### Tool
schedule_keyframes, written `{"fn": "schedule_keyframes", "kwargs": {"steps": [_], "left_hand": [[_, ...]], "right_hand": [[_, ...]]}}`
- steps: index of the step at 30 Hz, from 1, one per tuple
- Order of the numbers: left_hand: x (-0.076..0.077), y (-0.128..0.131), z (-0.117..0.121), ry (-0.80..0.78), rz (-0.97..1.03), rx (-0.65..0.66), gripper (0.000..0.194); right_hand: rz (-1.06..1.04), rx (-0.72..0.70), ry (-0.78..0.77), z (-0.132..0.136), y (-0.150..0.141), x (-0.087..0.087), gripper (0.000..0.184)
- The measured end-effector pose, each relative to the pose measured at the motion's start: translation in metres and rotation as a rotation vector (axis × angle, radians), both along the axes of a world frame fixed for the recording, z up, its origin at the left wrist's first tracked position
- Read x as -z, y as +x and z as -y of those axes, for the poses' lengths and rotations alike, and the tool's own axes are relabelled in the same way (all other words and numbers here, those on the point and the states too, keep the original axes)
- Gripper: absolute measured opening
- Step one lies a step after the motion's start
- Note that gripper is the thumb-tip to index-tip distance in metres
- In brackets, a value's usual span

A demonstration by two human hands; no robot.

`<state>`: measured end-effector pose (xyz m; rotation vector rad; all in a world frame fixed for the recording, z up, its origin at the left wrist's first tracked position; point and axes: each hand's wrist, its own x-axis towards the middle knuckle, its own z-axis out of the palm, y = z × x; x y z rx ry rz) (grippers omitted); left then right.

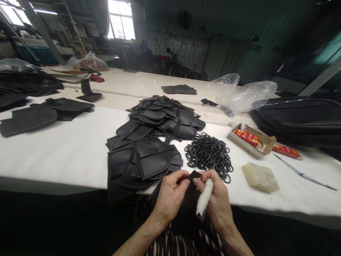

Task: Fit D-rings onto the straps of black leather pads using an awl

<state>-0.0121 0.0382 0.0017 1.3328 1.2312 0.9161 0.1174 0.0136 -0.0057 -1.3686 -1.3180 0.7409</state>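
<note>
Just off the table's front edge, my left hand (170,195) pinches a black leather piece (195,175) between thumb and fingers. My right hand (218,201) grips the other side of the same piece. It also carries a tool with a white-wrapped handle (205,199), whose working end is hidden by the fingers. The rest of the leather piece hangs dark below the hands. Directly beyond them lies a heap of black metal rings (209,153). Left of the rings, stitched black leather pieces with straps (151,156) are piled up, some overhanging the edge.
On the right are a yellowish translucent block (260,177), a long thin metal tool (301,173) and a cardboard tray (246,150) holding a red box (247,137). Behind them are a clear plastic bag (247,94) and a big black bag (295,117). More black pieces (34,117) lie left.
</note>
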Motion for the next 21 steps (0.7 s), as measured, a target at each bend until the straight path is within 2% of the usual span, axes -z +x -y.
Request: {"fn": "schedule_keyframes", "kwargs": {"steps": [3,5,7,9,12,14,15,18,21], "left_hand": [[-0.003,-0.001,0.003,0.053,-0.031,-0.023,0.020],[-0.009,-0.004,0.007,0.156,-0.059,-0.062,0.020],[-0.017,-0.008,0.013,0.216,-0.086,-0.113,0.014],[-0.021,-0.011,0.018,0.067,-0.024,-0.077,0.013],[-0.021,-0.014,0.021,-0.456,0.332,0.128,0.032],[-0.020,-0.013,0.017,-0.742,0.571,0.177,0.040],[-0.020,-0.012,0.014,-0.831,0.646,0.164,0.043],[-0.023,-0.011,0.008,-0.953,0.709,0.103,0.044],[-0.024,-0.011,0.009,-0.905,0.635,-0.037,0.019]], "right_hand": [[-0.040,0.001,-0.001,-0.001,-0.001,-0.001,0.022],[-0.042,0.007,0.008,-0.004,0.002,-0.003,0.022],[-0.044,0.015,0.019,-0.007,0.008,-0.007,0.022],[-0.026,0.003,0.037,-0.011,0.015,-0.014,0.022],[0.064,-0.081,0.068,-0.013,0.024,-0.028,0.019],[0.131,-0.173,0.067,-0.010,0.026,-0.037,0.017],[0.162,-0.228,0.077,-0.008,0.025,-0.041,0.017],[0.320,-0.387,0.235,0.003,0.016,-0.044,0.017],[0.623,-0.423,0.583,0.011,0.000,-0.031,0.032]]}}
